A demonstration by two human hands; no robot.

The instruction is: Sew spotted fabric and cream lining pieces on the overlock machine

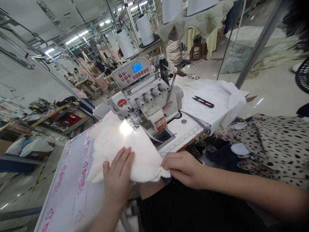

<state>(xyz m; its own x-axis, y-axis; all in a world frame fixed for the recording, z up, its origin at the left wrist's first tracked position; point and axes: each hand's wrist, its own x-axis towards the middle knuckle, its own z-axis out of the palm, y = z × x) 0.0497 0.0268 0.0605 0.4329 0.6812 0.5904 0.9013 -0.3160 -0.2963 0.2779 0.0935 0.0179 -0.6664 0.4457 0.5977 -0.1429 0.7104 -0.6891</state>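
Observation:
A pale pink, soft fabric piece (145,161) lies on the machine bed, its upper edge under the lit needle area of a white sewing machine (149,103). My left hand (119,174) rests flat on the fabric with its fingers spread. At the fabric's lower right corner, my right hand (184,169) pinches the edge between thumb and fingers. The corner is slightly curled there. A blue display glows on the machine's control panel (131,73).
Dark thread snips (203,101) lie on white cloth (227,106) right of the machine. Spotted fabric (275,145) is heaped at the right. Thread cones (146,30) stand behind the machine. A plastic-covered table (62,187) with red print extends at the left.

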